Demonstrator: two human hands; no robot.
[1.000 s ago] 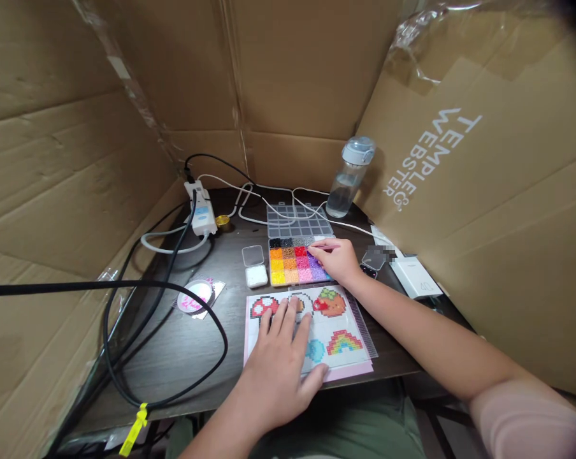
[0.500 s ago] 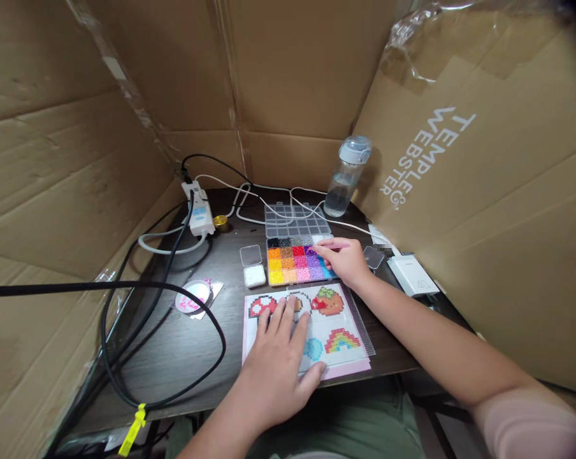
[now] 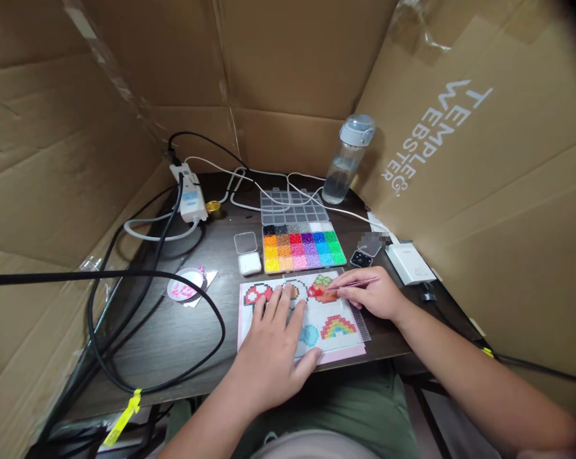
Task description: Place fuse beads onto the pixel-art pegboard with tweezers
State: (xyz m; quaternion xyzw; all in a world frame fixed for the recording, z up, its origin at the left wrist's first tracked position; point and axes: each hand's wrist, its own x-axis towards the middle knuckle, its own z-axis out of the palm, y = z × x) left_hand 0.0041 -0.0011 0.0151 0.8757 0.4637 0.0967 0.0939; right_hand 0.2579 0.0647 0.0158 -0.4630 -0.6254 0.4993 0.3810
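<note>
My left hand (image 3: 274,347) lies flat with fingers spread on the pattern sheet (image 3: 302,355), which sits under a clear pegboard (image 3: 362,326). In my right hand (image 3: 371,294) is a pair of pink tweezers (image 3: 357,283), pinched between thumb and fingers. Their tip is over the strawberry-like picture (image 3: 327,292), where red beads lie on its left part. Whether the tip grips a bead is too small to tell. Just beyond the sheet stands the open bead box (image 3: 304,247), its compartments sorted by colour. My left hand partly hides the mushroom and other pictures.
A small box of white beads (image 3: 250,263) and one of black beads (image 3: 361,258) flank the bead box. A water bottle (image 3: 344,162), power strip (image 3: 191,197), white charger (image 3: 411,263) and gold tin (image 3: 214,209) stand around. Black cable (image 3: 221,319) loops at left; cardboard walls (image 3: 288,140) enclose the table.
My right hand has moved from the bead box's purple compartment area down to the strawberry-like picture, tweezers still held. My left hand stays on the sheet. The view has shifted slightly.
</note>
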